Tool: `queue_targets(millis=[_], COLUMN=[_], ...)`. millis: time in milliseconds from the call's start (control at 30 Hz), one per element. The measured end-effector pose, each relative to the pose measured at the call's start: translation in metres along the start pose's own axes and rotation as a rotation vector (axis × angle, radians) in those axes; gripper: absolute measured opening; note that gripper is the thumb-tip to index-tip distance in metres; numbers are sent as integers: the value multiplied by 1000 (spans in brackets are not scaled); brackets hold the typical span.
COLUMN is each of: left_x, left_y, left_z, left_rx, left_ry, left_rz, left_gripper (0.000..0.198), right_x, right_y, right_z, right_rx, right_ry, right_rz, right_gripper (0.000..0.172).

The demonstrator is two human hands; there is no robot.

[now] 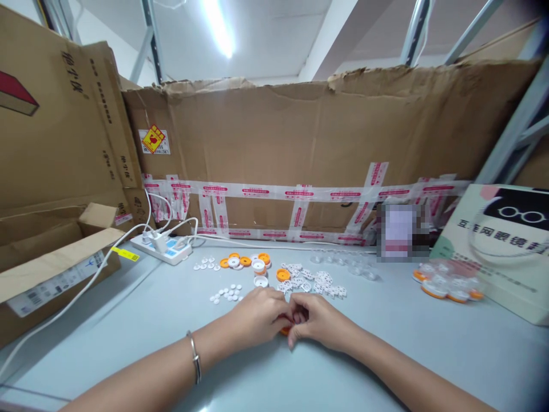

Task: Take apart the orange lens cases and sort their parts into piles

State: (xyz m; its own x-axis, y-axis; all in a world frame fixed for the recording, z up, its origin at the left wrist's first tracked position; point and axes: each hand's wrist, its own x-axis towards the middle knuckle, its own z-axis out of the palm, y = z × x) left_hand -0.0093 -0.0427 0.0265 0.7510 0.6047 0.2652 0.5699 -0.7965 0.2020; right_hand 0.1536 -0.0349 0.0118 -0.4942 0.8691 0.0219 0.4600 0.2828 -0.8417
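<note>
My left hand (262, 313) and my right hand (319, 320) meet at the middle of the table, fingers closed together. Between them an orange round part (285, 331) shows only as a small sliver; the fingers hide the rest of it. Just beyond my hands lie a white round cup (261, 281), an orange ring-shaped part (283, 275) and a heap of white perforated pieces (323, 281). Small white discs (227, 293) are scattered to the left of my left hand. Further back, orange and white round parts (245, 261) sit in a group.
A white power strip (165, 247) with cables stands at the back left, near an open cardboard box (55, 269). Clear plastic pieces (345, 263) lie at the back. To the right are assembled orange-and-clear parts (448, 283) and a printed box (493, 252). Large cardboard (274, 137) walls the back.
</note>
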Motion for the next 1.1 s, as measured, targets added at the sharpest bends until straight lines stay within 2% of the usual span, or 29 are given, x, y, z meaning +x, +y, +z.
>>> queue_targets(millis=[133,267,500,667,733,900,1000,1100], left_x=[-3,-3,-1,-4,-6,-15,-18,-19], left_y=[0,-3,-3,-11,-18,-31,-33,-34], left_z=[3,3,0,-17,-29,-56,-61,-59], left_rx=[175,233,38,-48,3,257,327,346], left_ry=[33,49,94,158,129,-74,-160,-204], left_rz=[39,78,45,-88,-177,-490,-587,-622], left_gripper=[5,7,10,13,13,12,10,8], right_x=[0,-1,-1,-3,-4,-4,-4,-3], right_y=[0,-2,0,0,-1,-3,-3,-3], right_z=[0,0,0,-2,-2,-4,-4,-4], right_rx=[31,47,66,42,46,46,39,37], right_ry=[-7,-21,-43,-39,-53,-61,-66,-72], right_rz=[21,30,19,20,37,59,59,64], right_gripper=[40,38,37,38,36,37,37,38])
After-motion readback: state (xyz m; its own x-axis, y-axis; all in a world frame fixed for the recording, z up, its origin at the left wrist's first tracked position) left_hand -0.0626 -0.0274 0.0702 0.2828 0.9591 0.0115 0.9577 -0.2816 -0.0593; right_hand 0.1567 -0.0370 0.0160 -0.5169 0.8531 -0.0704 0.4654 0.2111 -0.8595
